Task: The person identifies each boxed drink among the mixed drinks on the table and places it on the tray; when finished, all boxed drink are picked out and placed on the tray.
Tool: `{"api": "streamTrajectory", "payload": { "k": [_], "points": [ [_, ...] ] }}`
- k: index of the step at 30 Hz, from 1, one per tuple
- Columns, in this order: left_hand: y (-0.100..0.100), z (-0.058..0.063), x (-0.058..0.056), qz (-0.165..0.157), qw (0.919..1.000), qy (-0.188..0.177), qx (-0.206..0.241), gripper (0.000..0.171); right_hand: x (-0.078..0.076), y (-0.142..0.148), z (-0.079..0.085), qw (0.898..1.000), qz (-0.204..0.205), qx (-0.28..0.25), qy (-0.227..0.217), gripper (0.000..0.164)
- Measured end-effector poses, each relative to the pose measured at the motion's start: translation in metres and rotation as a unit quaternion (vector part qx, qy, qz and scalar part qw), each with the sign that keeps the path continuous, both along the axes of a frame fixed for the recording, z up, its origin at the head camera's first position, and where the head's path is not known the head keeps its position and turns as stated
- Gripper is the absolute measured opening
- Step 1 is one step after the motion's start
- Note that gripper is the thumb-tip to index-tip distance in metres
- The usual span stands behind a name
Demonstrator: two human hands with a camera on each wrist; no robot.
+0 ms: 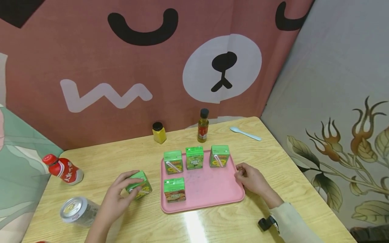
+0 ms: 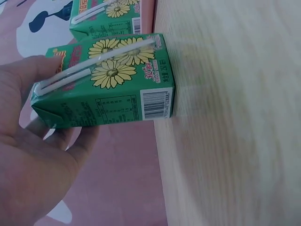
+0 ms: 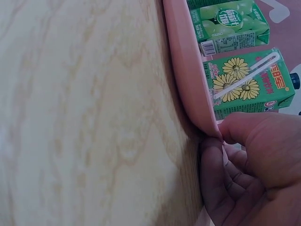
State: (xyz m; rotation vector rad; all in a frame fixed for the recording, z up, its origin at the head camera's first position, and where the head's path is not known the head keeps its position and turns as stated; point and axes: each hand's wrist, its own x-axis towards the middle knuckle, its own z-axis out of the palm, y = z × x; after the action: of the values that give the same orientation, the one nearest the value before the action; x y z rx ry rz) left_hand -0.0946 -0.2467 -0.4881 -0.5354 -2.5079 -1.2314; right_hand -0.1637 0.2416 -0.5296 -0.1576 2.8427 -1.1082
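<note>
My left hand [image 1: 120, 195] grips a green juice box [image 2: 106, 84] near its top, just left of the pink tray [image 1: 209, 189]. Yellow flowers and a wrapped straw show on the side of this box. My right hand [image 1: 253, 180] pinches the tray's right rim between thumb and fingers, seen close in the right wrist view. Along the tray's far side stand a flowered juice box [image 1: 174, 162], an apple-green juice box [image 1: 195, 158] and another flowered juice box [image 1: 219, 156]. A juice box with a brownish picture [image 1: 174, 190] stands at the tray's near left.
Left on the wooden table are a red bottle [image 1: 65, 170] and a silver can [image 1: 79, 211]. Behind the tray stand a yellow jar [image 1: 159, 133] with a black lid and a dark-capped sauce bottle [image 1: 203, 126]. A light blue spoon [image 1: 245, 133] lies at the far right.
</note>
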Motion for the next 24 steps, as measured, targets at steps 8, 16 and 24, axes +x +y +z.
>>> {"api": "streamTrajectory", "payload": {
  "k": [8, 16, 24],
  "points": [
    [0.000, 0.001, -0.003, 0.005, 0.9997, -0.021, 0.010, 0.042, 0.000, 0.000, 0.001, 1.000, -0.003, 0.005, 0.001, 0.030],
    [0.001, 0.003, -0.006, 0.035, 0.9990, -0.028, 0.008, 0.040, 0.000, -0.002, 0.003, 1.000, 0.003, 0.003, -0.002, 0.028],
    [0.006, 0.041, -0.014, 0.007, 0.9993, 0.036, -0.013, 0.040, 0.001, -0.001, 0.002, 1.000, 0.001, 0.006, -0.007, 0.029]
  ]
}}
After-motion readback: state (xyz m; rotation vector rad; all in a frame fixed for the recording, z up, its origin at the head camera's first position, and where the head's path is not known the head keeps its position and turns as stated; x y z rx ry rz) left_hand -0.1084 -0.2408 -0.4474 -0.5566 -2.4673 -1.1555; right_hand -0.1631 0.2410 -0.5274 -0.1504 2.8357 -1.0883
